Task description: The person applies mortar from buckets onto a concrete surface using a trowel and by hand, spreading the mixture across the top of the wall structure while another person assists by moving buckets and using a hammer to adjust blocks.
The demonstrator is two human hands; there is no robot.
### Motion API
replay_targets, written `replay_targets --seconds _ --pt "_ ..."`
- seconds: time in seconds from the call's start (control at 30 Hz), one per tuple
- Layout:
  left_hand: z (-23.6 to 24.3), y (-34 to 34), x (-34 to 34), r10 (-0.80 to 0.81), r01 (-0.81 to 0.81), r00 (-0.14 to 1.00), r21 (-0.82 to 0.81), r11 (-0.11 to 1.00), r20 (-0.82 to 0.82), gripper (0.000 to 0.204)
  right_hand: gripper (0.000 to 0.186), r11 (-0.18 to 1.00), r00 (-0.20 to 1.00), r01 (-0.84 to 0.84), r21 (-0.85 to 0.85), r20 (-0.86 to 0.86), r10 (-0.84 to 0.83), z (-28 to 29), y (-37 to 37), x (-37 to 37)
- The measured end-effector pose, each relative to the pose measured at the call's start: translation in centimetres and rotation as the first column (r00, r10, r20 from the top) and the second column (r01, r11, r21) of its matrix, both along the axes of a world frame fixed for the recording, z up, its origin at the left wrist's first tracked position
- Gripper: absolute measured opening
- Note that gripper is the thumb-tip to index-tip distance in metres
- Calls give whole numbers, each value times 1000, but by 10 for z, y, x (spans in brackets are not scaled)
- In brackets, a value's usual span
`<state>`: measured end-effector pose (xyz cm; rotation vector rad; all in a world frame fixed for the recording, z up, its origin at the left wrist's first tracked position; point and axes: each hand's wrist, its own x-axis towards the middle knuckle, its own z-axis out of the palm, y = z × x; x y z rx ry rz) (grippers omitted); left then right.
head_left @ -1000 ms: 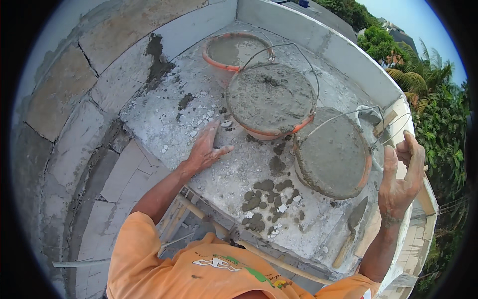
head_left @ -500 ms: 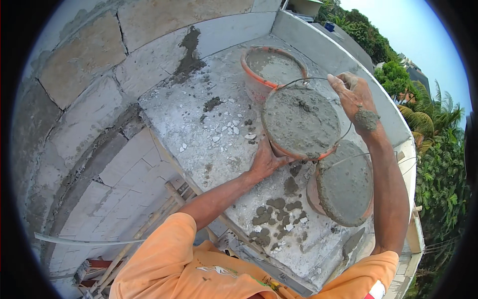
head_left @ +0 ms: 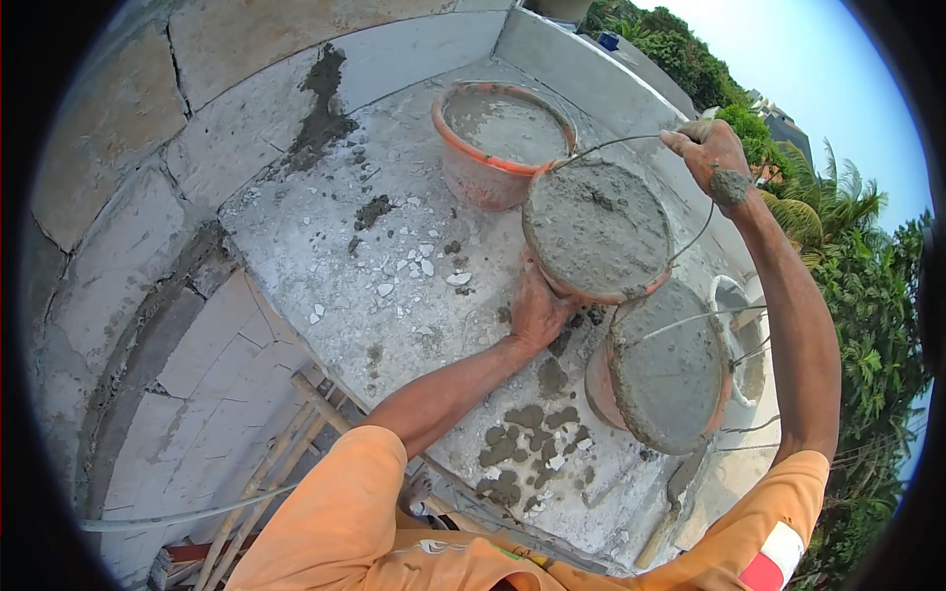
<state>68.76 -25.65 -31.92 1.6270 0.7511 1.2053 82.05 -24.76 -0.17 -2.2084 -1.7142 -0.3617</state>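
A bucket of wet grey mortar [head_left: 598,229] with an orange rim is between my hands, tilted a little toward me. My right hand [head_left: 711,156] is closed round its thin wire handle, raised above the rim on the right. Against the bucket's near left side, just under the rim, my left hand [head_left: 542,307] grips it; some of those fingers are hidden behind the bucket. A dried-looking lump of mortar sticks to my right wrist. Whether the bucket's base touches the slab cannot be seen.
A second mortar bucket [head_left: 503,128] stands behind to the left, a third [head_left: 668,369] in front to the right. Mortar blobs [head_left: 532,448] and white chips lie on the concrete slab [head_left: 394,325]. A trowel [head_left: 680,483] rests near its right edge. A block wall [head_left: 246,128] rises left.
The held bucket has moved right, away from the back bucket, with its wire handle still in my right hand. My right arm reaches further right. The whole view has shifted too.
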Motion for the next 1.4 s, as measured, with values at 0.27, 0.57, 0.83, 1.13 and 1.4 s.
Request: replay_targets --seconds 0.27,0.57,0.83,1.13,1.4 --pt "37 18 70 2 -6 988 -25 1000 -157 112 37 990 986 143 1 85 -143 -11 12 77" --pt "40 46 102 -121 115 958 -40 993 -262 119 45 954 945 299 -22 -129 -299 -12 19 99" --pt "83 85 -2 -476 496 797 -47 867 -372 83 55 993 972 106 -43 215 -94 19 -61 75" --pt "151 26 -101 -500 528 823 37 848 -270 64 50 925 934 315 212 105 -342 -18 -242 17" --pt "68 -13 -169 -335 387 788 -7 922 -517 65 50 724 746 639 259 20 -665 -6 -348 71"
